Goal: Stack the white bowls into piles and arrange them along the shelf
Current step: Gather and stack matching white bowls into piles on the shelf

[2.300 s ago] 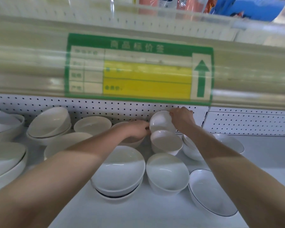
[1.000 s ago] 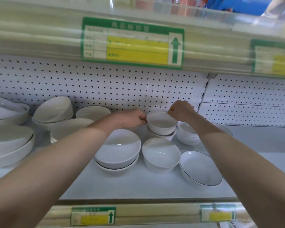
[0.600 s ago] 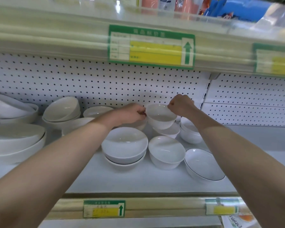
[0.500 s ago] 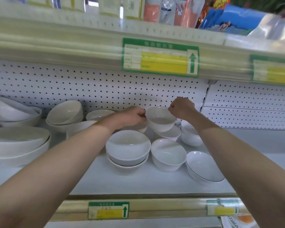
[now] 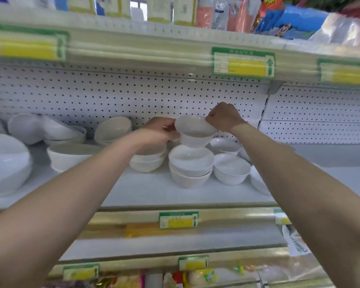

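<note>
Small white bowl [image 5: 194, 132]: airborne above stacked pair [image 5: 190, 167]; left hand [image 5: 160, 129] and right hand [image 5: 223, 116] pinch opposite rims.

Green-yellow price label [image 5: 243, 62] above; perforated back panel [image 5: 112, 94]; packets [image 5: 295, 21] overhead.

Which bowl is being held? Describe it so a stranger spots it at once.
Look at the white shelf of bowls backed by pegboard. Near its middle, above a short pile, is a small white bowl. Unlike the others it rests on nothing: the left hand and right hand pinch its rim from either side.
</note>
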Tool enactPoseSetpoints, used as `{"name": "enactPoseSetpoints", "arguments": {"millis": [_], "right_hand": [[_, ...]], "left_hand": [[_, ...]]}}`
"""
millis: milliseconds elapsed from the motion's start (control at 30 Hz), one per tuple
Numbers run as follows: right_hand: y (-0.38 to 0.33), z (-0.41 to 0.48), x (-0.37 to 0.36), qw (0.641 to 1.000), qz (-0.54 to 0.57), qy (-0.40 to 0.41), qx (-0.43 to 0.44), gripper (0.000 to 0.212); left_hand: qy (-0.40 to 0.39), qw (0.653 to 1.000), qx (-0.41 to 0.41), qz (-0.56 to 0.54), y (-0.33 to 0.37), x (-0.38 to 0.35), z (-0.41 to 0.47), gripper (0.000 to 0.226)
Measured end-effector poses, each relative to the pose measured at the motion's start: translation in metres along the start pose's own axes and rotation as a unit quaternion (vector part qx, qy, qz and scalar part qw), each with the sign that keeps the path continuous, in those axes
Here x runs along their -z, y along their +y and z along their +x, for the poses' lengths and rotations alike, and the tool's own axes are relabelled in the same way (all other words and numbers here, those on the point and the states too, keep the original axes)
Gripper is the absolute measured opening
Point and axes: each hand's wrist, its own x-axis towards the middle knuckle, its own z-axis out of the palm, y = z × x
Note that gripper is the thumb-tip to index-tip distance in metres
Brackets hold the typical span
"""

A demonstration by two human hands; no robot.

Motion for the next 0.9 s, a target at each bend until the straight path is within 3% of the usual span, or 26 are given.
{"name": "enactPoseSetpoints", "arguments": {"millis": [167,300,433,600,700,833,900], "right_hand": [[-0.063,-0.032,-0.023,1.0,0.012,-0.017,-0.01,0.034],[-0.092,-0.055,-0.042,0.999,0.003,-0.053,-0.004,0.016],[-0.104,-0.073,-0.054,0.998,-0.013,-0.059,0.029,0.024],[-0.108,-0.094,-0.062,0.995,-0.049,-0.065,0.06,0.016],[-0.114,-0.106,-0.068,0.991,-0.104,-0.06,0.061,0.013],[-0.119,-0.114,-0.077,0.983,-0.164,-0.058,0.067,0.024],[-0.119,-0.116,-0.079,0.98,-0.177,-0.06,0.061,0.026]], "left_hand": [[0.028,0.995,0.008,-0.1,-0.031,0.031,-0.061,0.042],[0.044,0.992,0.019,-0.117,-0.057,0.042,-0.098,0.046],[0.054,0.992,0.018,-0.115,-0.075,0.039,-0.122,0.052],[0.072,0.994,0.039,-0.079,-0.09,0.033,-0.141,0.07],[0.069,0.995,0.045,-0.056,-0.097,0.027,-0.15,0.069],[0.031,0.998,0.045,-0.033,-0.106,0.016,-0.158,0.049],[0.023,0.998,0.042,-0.039,-0.106,0.012,-0.158,0.06]]}}
